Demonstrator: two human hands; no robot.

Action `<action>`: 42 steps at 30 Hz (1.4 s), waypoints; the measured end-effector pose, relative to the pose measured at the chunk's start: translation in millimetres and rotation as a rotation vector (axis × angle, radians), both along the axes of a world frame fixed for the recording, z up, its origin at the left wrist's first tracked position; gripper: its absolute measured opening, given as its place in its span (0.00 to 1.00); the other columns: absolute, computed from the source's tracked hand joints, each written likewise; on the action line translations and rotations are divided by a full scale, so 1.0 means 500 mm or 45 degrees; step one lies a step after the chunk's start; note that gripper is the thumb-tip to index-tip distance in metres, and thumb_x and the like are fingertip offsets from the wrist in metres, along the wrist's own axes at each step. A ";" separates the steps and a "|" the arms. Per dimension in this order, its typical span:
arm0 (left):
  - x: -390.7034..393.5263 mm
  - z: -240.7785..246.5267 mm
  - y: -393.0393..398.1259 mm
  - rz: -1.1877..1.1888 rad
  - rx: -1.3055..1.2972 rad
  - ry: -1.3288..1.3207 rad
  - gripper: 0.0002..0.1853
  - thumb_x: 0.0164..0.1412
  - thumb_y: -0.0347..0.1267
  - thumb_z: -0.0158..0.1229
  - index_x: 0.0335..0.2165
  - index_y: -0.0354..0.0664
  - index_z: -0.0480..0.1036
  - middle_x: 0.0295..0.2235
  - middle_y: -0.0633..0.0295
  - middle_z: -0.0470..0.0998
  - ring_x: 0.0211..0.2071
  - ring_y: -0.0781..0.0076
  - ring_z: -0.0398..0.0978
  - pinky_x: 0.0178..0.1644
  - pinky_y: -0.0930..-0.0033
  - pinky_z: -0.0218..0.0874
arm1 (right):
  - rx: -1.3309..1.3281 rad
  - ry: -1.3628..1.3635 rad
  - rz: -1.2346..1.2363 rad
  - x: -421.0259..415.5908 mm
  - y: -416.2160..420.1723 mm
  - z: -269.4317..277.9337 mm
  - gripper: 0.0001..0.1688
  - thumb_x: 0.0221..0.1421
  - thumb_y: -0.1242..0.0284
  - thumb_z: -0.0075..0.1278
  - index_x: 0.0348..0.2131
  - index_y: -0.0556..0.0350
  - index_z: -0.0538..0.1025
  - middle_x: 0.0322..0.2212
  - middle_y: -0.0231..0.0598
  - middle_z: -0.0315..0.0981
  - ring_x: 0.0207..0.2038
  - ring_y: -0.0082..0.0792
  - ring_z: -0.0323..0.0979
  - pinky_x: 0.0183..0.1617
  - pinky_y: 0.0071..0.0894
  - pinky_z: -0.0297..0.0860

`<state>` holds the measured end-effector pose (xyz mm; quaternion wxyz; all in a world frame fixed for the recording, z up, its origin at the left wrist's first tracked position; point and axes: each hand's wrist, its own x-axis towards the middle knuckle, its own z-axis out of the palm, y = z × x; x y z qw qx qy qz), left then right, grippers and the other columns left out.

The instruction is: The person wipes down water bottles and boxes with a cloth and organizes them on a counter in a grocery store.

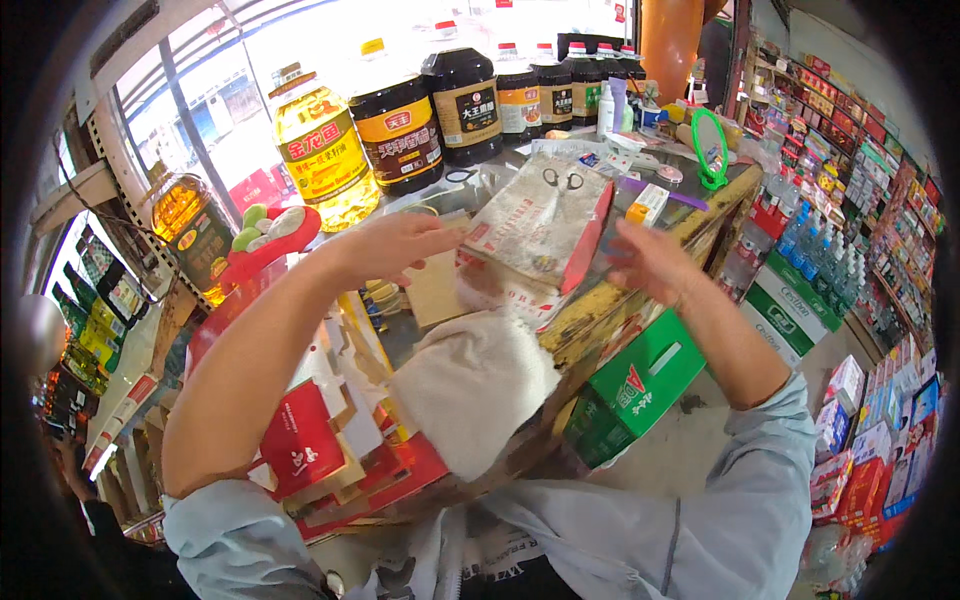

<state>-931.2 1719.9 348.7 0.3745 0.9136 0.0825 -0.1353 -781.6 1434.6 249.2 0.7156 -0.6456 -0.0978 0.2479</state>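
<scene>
On the counter a worn white-and-red printed packet lies flat, with two dark rings, like scissor handles, showing on its top. My left hand is at its left edge, fingers stretched towards it; whether the fingertips touch it I cannot tell. To its right, apart from it, my right hand hovers with spread, slightly blurred fingers and nothing in them. A crumpled off-white cloth drapes over the counter's near edge, below both hands. Beside the left hand a tan cardboard piece sits partly covered.
Large bottles of cooking oil and dark vinegar line the window side. A green-framed mirror and a small orange-and-white box are at the right. Red cartons crowd the near left. A green carton stands beside the counter.
</scene>
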 end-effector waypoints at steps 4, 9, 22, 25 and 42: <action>0.064 -0.031 -0.050 0.052 -0.061 -0.006 0.27 0.55 0.53 0.44 0.46 0.47 0.63 0.45 0.66 0.66 0.43 0.73 0.64 0.47 0.67 0.52 | 0.147 0.240 0.260 -0.014 0.029 -0.041 0.40 0.45 0.50 0.52 0.52 0.47 0.57 0.47 0.35 0.53 0.43 0.37 0.60 0.38 0.35 0.66; 0.114 -0.054 -0.068 0.280 -0.268 0.016 0.28 0.54 0.52 0.46 0.46 0.47 0.65 0.46 0.62 0.66 0.45 0.70 0.62 0.45 0.64 0.55 | 0.119 0.288 0.270 -0.013 0.050 -0.030 0.28 0.49 0.51 0.48 0.45 0.44 0.64 0.40 0.32 0.59 0.40 0.33 0.62 0.40 0.41 0.64; 0.119 -0.061 -0.120 0.540 -0.498 -0.132 0.21 0.54 0.41 0.51 0.44 0.44 0.65 0.42 0.62 0.69 0.42 0.73 0.67 0.42 0.59 0.63 | -0.341 -1.011 0.129 0.115 -0.001 0.046 0.33 0.47 0.53 0.49 0.45 0.59 0.65 0.44 0.45 0.62 0.48 0.38 0.59 0.45 0.36 0.61; 0.104 -0.071 -0.063 0.498 -0.502 -0.107 0.26 0.52 0.46 0.53 0.46 0.47 0.62 0.44 0.63 0.65 0.42 0.73 0.63 0.42 0.58 0.61 | -0.147 -1.504 0.358 -0.020 0.001 0.102 0.24 0.46 0.61 0.51 0.38 0.58 0.69 0.38 0.49 0.66 0.45 0.40 0.62 0.45 0.35 0.62; -0.079 0.026 -0.034 0.536 -0.438 -0.439 0.29 0.52 0.42 0.54 0.51 0.44 0.57 0.42 0.64 0.66 0.37 0.77 0.65 0.35 0.74 0.63 | -0.134 -1.847 0.991 -0.227 0.162 0.047 0.19 0.40 0.71 0.49 0.36 0.56 0.68 0.33 0.43 0.67 0.38 0.45 0.67 0.39 0.37 0.66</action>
